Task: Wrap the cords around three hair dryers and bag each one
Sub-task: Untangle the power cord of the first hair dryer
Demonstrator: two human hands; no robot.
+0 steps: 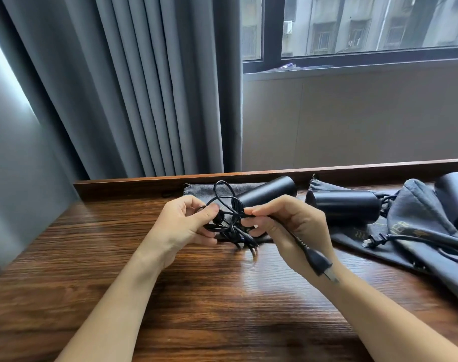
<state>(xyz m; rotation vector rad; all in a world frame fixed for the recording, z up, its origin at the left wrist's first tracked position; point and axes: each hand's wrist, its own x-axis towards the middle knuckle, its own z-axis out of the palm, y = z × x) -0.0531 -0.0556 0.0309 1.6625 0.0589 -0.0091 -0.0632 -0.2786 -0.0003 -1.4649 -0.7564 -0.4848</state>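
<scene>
A black hair dryer (268, 190) lies near the back of the wooden worktop (170, 296), its barrel resting on a flat grey pouch (196, 190). Its black cord (229, 220) is a loose tangle of loops held up between both hands. The left hand (186, 226) pinches the bundle, thumb pressed on top and fingers (205, 235) curled beneath. The right hand (290, 226) curls around the cord's free end, fingertips pinching it beside the tangle, and the plug (320, 262) hangs down past the wrist. Just right of this, a second dryer (345, 206) lies on another grey pouch (415, 218) with its own plug (374, 240) loose on the cloth. A third dryer (455, 197) sits at the right edge.
</scene>
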